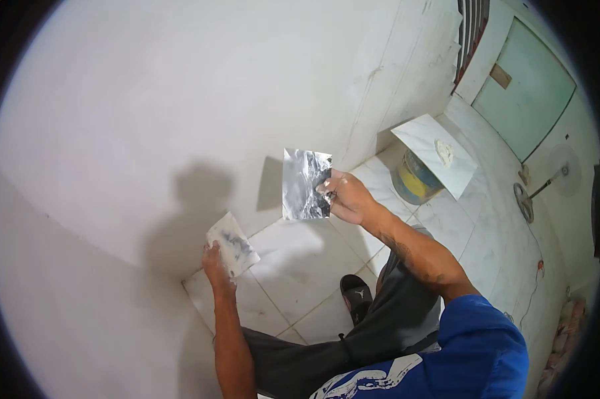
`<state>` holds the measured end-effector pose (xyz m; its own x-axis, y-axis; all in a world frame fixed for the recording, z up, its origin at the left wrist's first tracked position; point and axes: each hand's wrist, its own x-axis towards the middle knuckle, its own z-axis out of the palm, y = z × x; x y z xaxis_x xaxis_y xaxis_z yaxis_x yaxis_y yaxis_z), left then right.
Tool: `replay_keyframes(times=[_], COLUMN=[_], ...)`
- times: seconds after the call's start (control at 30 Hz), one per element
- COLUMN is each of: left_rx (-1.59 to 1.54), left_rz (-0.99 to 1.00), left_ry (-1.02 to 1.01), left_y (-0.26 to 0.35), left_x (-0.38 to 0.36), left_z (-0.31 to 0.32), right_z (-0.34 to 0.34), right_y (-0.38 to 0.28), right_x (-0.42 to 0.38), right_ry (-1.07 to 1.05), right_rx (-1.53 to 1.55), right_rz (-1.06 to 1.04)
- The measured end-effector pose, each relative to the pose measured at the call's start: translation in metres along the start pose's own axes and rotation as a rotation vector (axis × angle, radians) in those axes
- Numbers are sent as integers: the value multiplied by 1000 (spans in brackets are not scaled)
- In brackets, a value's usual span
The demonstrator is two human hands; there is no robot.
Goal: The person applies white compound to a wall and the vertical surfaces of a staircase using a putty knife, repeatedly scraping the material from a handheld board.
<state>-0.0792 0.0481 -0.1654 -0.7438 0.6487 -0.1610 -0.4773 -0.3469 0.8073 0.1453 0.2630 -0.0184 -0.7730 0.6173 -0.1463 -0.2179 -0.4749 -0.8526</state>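
My right hand [343, 194] grips the right edge of a shiny rectangular metal sheet [302, 183], which is held up in front of the white wall. Lower and to the left, my left hand [215, 261] is closed on a whitish plate [232, 245] with grey smears across its face. The plate is tilted. White residue shows on the fingers of both hands. A gap separates the two held pieces.
A white wall [147, 100] fills the left side. On the tiled floor [300, 266] stands a bucket [416, 179] topped by a white board [429, 143] with a pale lump. A fan [526, 201] and its cord lie farther right.
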Motion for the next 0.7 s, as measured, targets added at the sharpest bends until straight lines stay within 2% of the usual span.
replay_keyframes(times=[0.1,0.23,0.33,0.43,0.5,0.6,0.7], left_rx=[-18,-25,34,6,180,192,436], left_rz=[-17,-58,-60,56,319,376,629], left_ry=[-36,-6,-127,-90,-29,36,155], left_y=[2,6,20,29,30,37,22], left_x=[2,5,9,3,1,-19,-25], left_z=[8,21,27,52,67,89,93], right_z=[10,27,57,61,61,41,25], right_y=[-12,-21,-30,-41,-36,-8,42], right_x=[-14,-33,-52,-62,-58,-66,-64], right_ry=[38,144,293,299,256,284,192], right_rx=[81,-19,-199,-509,-601,-1132,-894], right_rz=[-32,-102,-165,-181,-187,-175,-180])
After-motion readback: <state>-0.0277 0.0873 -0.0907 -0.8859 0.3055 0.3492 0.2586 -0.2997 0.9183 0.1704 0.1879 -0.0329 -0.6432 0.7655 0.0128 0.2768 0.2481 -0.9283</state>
